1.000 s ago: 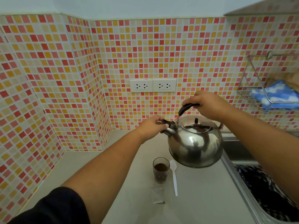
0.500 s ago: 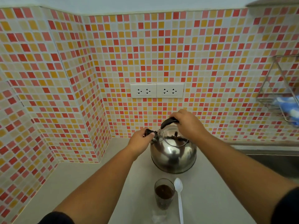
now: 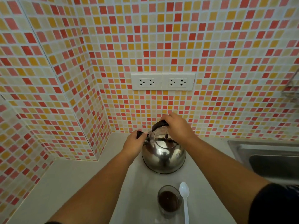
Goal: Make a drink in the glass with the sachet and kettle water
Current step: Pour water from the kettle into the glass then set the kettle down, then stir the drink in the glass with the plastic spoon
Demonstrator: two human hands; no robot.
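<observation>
A shiny steel kettle (image 3: 163,157) stands on the pale counter near the back wall. My right hand (image 3: 178,125) grips its black top handle. My left hand (image 3: 133,144) is closed on the black cap at the kettle's spout. In front of the kettle, near the bottom edge, stands a small clear glass (image 3: 169,201) holding dark brown liquid. A white plastic spoon (image 3: 185,199) lies on the counter just right of the glass. The sachet is not clearly visible.
A steel sink (image 3: 267,160) is set into the counter (image 3: 72,183) at the right. Tiled walls close the counter at the back and left, forming a corner. Two white double sockets (image 3: 162,81) sit on the back wall above the kettle.
The kettle has come down from above the glass and moved back onto the counter near the wall. Both hands stayed on it. The view has shifted left and downward.
</observation>
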